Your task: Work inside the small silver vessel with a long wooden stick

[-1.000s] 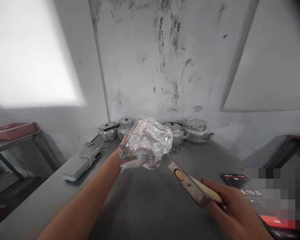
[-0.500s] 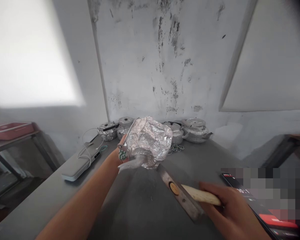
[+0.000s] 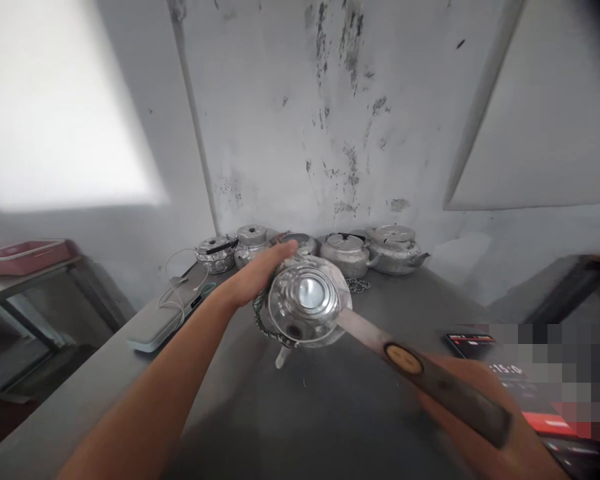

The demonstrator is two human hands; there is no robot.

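- The right hand (image 3: 485,427) sits nearest, low at the right edge, clenched round the handle of a hammer (image 3: 420,370); the long metal head slants up and left, and its far end touches the lower right side of the kettle (image 3: 307,303).
- A phone (image 3: 520,393) with a lit screen lies on the table (image 3: 330,413) just beyond that hand, partly blurred out.
- The left hand (image 3: 257,273) reaches forward with fingers laid over the kettle's upper left side, steadying it; whether they curl right round it I cannot tell.
- The kettle rests mid-table, tipped so its shiny round end faces the camera, with a small spout pointing down towards the tabletop.
- To the left lies a flat grey case (image 3: 160,323) with a white cable (image 3: 177,277) over it.
- Against the stained wall (image 3: 330,120) stands a row of small metal kettles (image 3: 350,253).
- Far left, a red tray (image 3: 25,253) sits on another table.
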